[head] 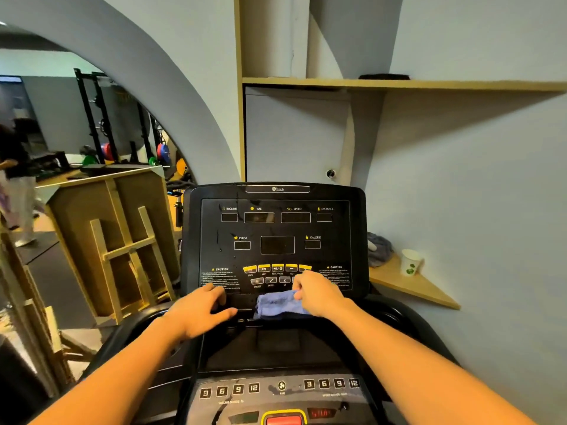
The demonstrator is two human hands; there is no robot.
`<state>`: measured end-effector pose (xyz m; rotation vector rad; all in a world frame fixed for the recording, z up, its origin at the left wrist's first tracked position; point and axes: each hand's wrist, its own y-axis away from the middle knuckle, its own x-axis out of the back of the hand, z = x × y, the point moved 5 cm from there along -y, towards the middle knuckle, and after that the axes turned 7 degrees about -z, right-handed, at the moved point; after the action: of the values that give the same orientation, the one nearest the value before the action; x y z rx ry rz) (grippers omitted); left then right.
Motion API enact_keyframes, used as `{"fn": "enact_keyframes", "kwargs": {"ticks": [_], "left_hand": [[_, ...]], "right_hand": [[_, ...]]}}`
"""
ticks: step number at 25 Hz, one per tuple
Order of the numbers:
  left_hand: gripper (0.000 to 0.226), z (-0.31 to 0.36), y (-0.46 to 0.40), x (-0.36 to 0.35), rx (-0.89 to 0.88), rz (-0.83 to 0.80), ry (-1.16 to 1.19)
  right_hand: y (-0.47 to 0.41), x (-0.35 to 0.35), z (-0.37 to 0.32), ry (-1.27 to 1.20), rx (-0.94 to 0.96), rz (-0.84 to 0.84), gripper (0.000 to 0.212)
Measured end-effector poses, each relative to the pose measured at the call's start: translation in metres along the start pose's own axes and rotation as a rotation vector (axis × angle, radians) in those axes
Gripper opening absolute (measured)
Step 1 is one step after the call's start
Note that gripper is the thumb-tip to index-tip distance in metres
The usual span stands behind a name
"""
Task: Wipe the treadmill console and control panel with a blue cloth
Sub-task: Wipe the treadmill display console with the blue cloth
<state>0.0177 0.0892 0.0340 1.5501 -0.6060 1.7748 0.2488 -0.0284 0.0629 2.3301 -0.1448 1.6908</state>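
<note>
The black treadmill console [276, 231] stands upright in front of me, with dark display windows and a row of yellow buttons [276, 268]. A crumpled blue cloth [276, 303] lies against the console's lower edge. My right hand [319, 294] grips the cloth's right side, just below the buttons. My left hand [199, 311] rests flat on the console's lower left ledge, fingers spread, holding nothing. Lower down, the control panel [279, 391] shows number keys, a fan button and a red stop button.
A wooden corner shelf [411, 286] to the right holds a paper cup [411, 262] and a grey cloth [379, 248]. Wooden frames [129, 250] lean at the left. Weight racks stand beyond the arch, and a person stands at the far left.
</note>
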Motion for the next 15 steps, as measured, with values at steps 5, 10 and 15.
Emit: {"fn": "enact_keyframes", "kwargs": {"ticks": [5,10,15], "left_hand": [[0.043,-0.013,-0.020,0.077,-0.065,0.076,-0.046],[0.048,-0.019,-0.040,0.148,-0.073,0.174,-0.093],[0.056,-0.033,-0.066,0.185,-0.014,0.334,-0.091]], "right_hand": [[-0.010,0.087,0.008,-0.017,-0.048,0.175,0.014],[-0.011,0.183,0.023,-0.049,-0.071,0.460,0.017],[-0.011,0.238,0.047,0.057,-0.082,0.725,0.009]]}}
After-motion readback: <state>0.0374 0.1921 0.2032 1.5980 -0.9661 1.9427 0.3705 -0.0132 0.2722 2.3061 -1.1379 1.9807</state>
